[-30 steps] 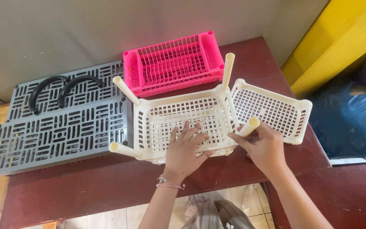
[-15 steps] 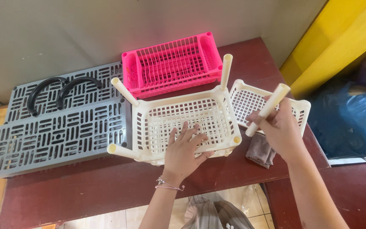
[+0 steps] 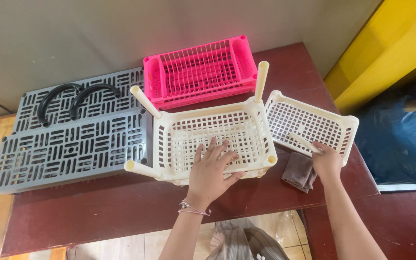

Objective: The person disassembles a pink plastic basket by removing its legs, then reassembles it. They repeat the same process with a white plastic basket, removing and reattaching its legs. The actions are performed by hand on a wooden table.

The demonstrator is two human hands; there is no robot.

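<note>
Head view showed the left hand point(image 3: 213, 168) spread flat, fingers pressing on the mesh of a cream basket point(image 3: 213, 137) lying on the dark red desk point(image 3: 97, 216), while the right hand point(image 3: 327, 161) pinched a cream peg point(image 3: 304, 143) just above a brown cloth point(image 3: 298, 171). Beside that hand sat a second cream basket point(image 3: 314, 123). Farther back lay a pink basket point(image 3: 201, 70) and grey slotted panels point(image 3: 73, 139) carrying two black handles point(image 3: 75, 96).

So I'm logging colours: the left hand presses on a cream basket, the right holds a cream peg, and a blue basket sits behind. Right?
One slip: the basket behind is pink, not blue, as the head view shows. The left hand does press the cream basket, and the right hand holds a cream peg.
</note>
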